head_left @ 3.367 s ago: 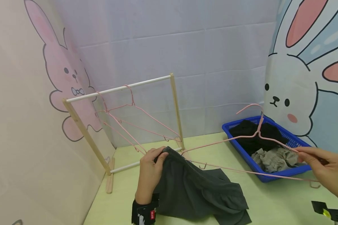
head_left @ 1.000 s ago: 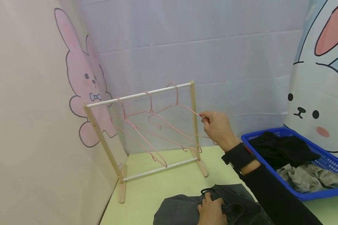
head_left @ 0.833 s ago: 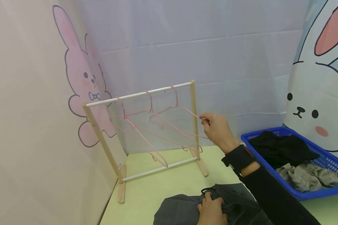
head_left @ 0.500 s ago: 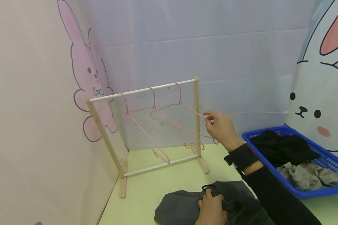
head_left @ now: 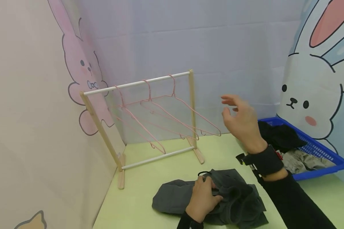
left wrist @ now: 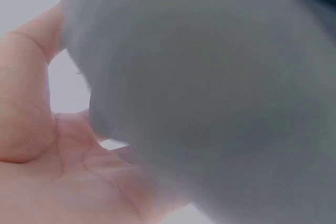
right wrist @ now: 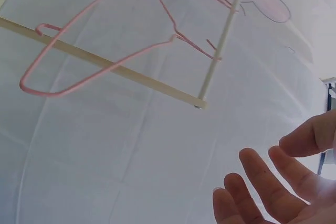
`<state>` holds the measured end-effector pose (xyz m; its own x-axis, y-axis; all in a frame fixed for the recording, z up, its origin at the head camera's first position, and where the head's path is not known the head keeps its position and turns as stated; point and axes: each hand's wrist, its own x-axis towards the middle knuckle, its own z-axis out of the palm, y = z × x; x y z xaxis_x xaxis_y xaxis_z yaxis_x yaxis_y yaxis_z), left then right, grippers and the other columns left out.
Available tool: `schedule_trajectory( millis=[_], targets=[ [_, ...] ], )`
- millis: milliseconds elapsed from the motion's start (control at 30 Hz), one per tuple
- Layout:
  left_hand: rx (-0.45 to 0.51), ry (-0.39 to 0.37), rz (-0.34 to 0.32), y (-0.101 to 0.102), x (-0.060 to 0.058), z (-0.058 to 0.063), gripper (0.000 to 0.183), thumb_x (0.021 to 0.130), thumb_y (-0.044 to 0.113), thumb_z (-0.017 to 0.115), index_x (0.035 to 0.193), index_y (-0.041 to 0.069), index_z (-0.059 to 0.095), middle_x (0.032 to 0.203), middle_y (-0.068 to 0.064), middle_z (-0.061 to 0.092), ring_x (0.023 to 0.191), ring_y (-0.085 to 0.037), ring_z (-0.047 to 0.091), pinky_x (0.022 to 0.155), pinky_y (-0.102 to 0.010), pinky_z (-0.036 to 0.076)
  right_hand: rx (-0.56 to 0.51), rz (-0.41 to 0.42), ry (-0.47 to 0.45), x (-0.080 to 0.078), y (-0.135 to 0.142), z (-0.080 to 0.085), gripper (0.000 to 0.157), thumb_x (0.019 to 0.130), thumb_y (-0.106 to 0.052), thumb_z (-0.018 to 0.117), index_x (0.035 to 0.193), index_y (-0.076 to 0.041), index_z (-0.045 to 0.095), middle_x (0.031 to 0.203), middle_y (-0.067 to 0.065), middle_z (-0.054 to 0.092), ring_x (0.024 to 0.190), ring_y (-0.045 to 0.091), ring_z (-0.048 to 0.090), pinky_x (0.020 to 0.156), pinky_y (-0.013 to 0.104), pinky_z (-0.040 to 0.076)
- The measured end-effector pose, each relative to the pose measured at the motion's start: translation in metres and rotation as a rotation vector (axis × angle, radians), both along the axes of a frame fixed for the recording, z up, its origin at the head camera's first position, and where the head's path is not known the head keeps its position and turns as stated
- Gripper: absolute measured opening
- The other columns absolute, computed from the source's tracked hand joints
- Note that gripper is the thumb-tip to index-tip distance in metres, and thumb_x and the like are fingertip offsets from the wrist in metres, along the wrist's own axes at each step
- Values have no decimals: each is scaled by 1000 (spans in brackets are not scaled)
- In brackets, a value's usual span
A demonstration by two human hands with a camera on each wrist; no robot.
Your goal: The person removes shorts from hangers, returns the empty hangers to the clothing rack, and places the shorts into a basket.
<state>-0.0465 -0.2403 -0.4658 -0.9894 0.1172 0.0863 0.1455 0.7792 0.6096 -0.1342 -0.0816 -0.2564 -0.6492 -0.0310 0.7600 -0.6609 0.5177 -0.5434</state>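
My left hand (head_left: 202, 197) grips bunched cloth of the dark grey shorts (head_left: 172, 195), which lie crumpled on the table with a black cord loop at their top. In the left wrist view, the blurred grey cloth (left wrist: 210, 93) covers most of the hand, thumb at its edge. My right hand (head_left: 242, 122) is raised with fingers apart and loosely bent, holding nothing, to the right of the nearest pink hanger (head_left: 199, 113). That hanger is hooked on the rack's white rail (head_left: 160, 78) beside two more pink hangers, all without clothes.
The small wooden rack (head_left: 192, 105) stands at the back left, close to the wall. A blue basket (head_left: 318, 175) at the right contains black cloth (head_left: 283, 136) and light grey cloth (head_left: 306, 160). The pale yellow table (head_left: 137, 197) reaches between them.
The right hand's pink hanger went onto the rail beside the other two; the hand then let go and moved right. The shorts, earlier lifted at the waistband by the left hand, now lie bunched on the table.
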Motion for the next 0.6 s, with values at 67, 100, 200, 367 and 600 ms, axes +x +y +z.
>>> schedule_trajectory(
  millis=[67,100,200,367,600],
  targets=[
    [-1,26,9,-9,5,6,42,81,34,91,98,21,55,128,-12,51,116,-34,51,88,-47,46,-16,-31,-25,17,14,-5,38,98,-5,55,133,-10,68,127,13,71,118,34,62,97,55,48],
    [-4,42,18,-14,7,9,43,81,36,91,99,20,55,129,-13,51,119,-35,50,90,-49,46,-16,-44,-48,25,21,-9,36,98,-8,56,132,-11,69,128,12,71,118,35,61,97,55,47],
    [-6,97,55,-34,14,18,44,82,39,89,100,17,55,128,-15,53,123,-38,49,96,-56,43,21,-42,-136,40,39,-33,32,101,-15,58,131,-11,70,131,14,68,122,39,58,97,59,45],
    [-5,94,165,-76,31,27,48,83,44,87,106,12,59,130,-20,54,129,-45,46,102,-63,38,153,50,-300,57,59,-99,46,103,-28,63,144,-8,59,144,24,58,134,48,49,103,68,38],
    [-25,-104,289,-123,39,16,81,83,53,84,143,8,54,150,-34,39,133,-60,37,96,-76,38,423,113,-591,82,60,-182,87,94,-57,68,160,-10,36,158,38,30,141,69,22,97,86,29]
  ],
)
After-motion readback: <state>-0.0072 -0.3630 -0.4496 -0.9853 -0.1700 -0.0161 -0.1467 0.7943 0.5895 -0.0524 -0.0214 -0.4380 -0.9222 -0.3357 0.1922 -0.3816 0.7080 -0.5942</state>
